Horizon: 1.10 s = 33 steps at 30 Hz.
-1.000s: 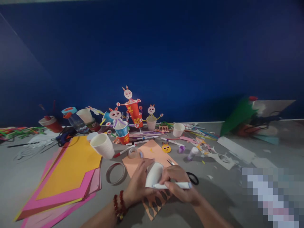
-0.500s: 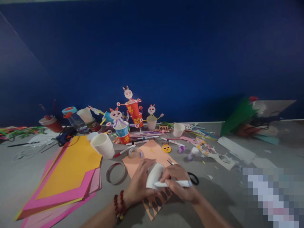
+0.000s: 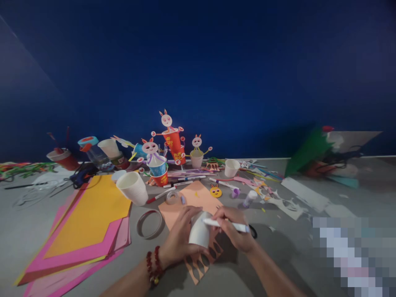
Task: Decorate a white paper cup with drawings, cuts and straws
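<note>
My left hand [image 3: 179, 237] is wrapped round a white paper cup [image 3: 199, 234] held on its side just above the grey table [image 3: 278, 255]. My right hand [image 3: 233, 231] pinches a white marker [image 3: 225, 225] with a bluish cap, its tip against the cup near its upper end. A red bead bracelet [image 3: 154, 265] circles my left wrist. Under both hands lies an orange sheet of paper [image 3: 198, 202] with several oval holes cut out of its near end. Black scissors [image 3: 252, 231] are partly hidden behind my right hand.
Stacked yellow and pink paper sheets [image 3: 83, 222] lie at the left, with a tape ring [image 3: 150, 222] and a tipped white cup [image 3: 133, 188] beside them. Rabbit cup figures [image 3: 171, 140], markers, a glue stick [image 3: 249, 199] and paper scraps crowd the back. A blue wall rises behind.
My right hand has lifted the marker from low on the cup to its upper part. The cup has tilted more upright in my left hand.
</note>
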Each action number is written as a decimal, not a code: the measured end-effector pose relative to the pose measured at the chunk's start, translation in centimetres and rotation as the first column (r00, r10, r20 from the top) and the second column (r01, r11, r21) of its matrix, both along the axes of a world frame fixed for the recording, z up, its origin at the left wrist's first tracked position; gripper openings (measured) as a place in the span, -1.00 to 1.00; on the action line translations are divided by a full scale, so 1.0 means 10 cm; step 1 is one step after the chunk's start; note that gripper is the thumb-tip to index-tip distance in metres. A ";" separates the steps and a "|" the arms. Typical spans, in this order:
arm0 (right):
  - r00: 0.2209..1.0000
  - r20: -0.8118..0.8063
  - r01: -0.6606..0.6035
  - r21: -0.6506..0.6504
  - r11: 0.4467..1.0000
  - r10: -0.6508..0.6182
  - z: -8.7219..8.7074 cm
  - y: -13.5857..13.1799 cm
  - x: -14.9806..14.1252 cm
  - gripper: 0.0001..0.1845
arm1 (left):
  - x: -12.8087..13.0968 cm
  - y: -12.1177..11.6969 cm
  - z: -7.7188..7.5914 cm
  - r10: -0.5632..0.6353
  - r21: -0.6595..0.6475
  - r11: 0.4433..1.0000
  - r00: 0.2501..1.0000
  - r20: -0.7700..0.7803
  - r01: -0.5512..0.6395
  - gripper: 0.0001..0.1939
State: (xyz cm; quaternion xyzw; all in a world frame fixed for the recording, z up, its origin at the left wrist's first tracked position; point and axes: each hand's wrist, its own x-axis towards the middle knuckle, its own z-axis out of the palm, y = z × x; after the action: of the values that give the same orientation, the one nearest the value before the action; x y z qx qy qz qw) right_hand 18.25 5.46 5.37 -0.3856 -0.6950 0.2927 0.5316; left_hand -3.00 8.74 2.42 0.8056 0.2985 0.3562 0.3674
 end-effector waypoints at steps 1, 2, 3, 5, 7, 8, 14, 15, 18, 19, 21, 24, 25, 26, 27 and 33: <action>0.999 0.021 -0.044 0.009 0.999 0.044 0.01 0.00 0.00 -0.77 | 0.00 0.00 0.00 -0.007 0.007 1.000 1.000 -0.001 0.007 -0.06; 0.998 0.035 -0.060 0.017 0.998 0.059 0.01 0.00 0.00 -0.78 | 0.00 0.00 -0.01 -0.011 0.012 1.000 1.000 0.002 0.011 -0.05; 0.999 0.035 -0.039 0.021 0.999 0.039 0.01 0.00 0.00 -0.78 | 0.00 0.00 -0.01 -0.009 0.011 1.000 1.000 0.004 0.009 -0.05; 0.998 0.007 0.059 0.019 0.998 -0.059 0.00 0.00 0.00 -0.75 | 0.00 0.00 -0.01 0.012 -0.004 1.000 1.000 0.005 -0.012 -0.07; 0.996 0.002 0.090 0.020 0.996 -0.090 0.00 0.00 0.01 -0.75 | 0.00 0.00 0.00 0.016 -0.023 1.000 1.000 -0.005 -0.016 -0.08; 0.998 0.016 0.060 0.025 0.998 -0.061 0.01 0.00 0.01 -0.75 | 0.00 0.00 0.01 0.011 -0.026 1.000 1.000 -0.005 -0.011 -0.08; 0.997 -0.009 0.083 0.031 0.996 -0.083 0.02 -0.01 0.02 -0.75 | -0.01 -0.01 0.03 0.039 -0.037 0.999 0.999 0.017 -0.038 -0.07; 0.997 -0.006 0.080 0.028 0.996 -0.080 0.02 -0.01 0.02 -0.75 | -0.01 -0.01 0.03 0.038 -0.039 0.999 0.999 0.014 -0.038 -0.08; 0.997 0.064 -0.049 0.030 0.998 0.047 0.02 -0.01 0.02 -0.76 | -0.01 -0.01 0.02 0.020 -0.035 0.999 1.000 0.023 -0.019 -0.07; 0.995 0.078 -0.070 0.038 0.997 0.066 0.03 -0.01 0.02 -0.77 | -0.02 -0.01 0.02 0.019 -0.034 0.999 0.999 0.026 -0.018 -0.06; 0.998 0.058 -0.014 0.051 0.999 0.011 0.03 -0.01 0.02 -0.77 | -0.02 -0.01 0.02 0.029 -0.036 0.999 0.999 0.025 -0.028 -0.06; 0.998 0.012 0.066 0.044 0.997 -0.067 0.03 0.00 0.03 -0.76 | -0.02 -0.01 0.02 0.035 -0.047 0.998 0.999 0.021 -0.034 -0.07; 0.999 0.019 0.037 0.040 0.999 -0.038 0.03 0.00 0.03 -0.76 | -0.02 -0.01 0.02 0.030 -0.047 0.998 0.999 0.022 -0.029 -0.07; 0.999 0.032 -0.005 0.032 0.999 0.004 0.03 0.00 0.03 -0.77 | -0.02 -0.01 0.02 0.023 -0.046 0.999 0.999 0.022 -0.022 -0.06; 0.999 0.039 -0.033 0.026 0.999 0.032 0.02 0.00 0.03 -0.76 | -0.02 -0.01 0.03 0.017 -0.045 0.999 1.000 0.021 -0.016 -0.06; 0.999 -0.012 0.046 -0.008 0.999 -0.046 0.00 0.00 0.03 -0.74 | -0.02 -0.02 0.03 0.044 -0.067 0.997 0.999 0.021 -0.043 -0.06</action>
State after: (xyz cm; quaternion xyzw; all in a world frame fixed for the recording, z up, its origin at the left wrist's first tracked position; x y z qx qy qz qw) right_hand 18.59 5.43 5.33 -0.4016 -0.6816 0.2855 0.5409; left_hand -3.21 8.58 2.70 0.7822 0.3236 0.3628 0.3897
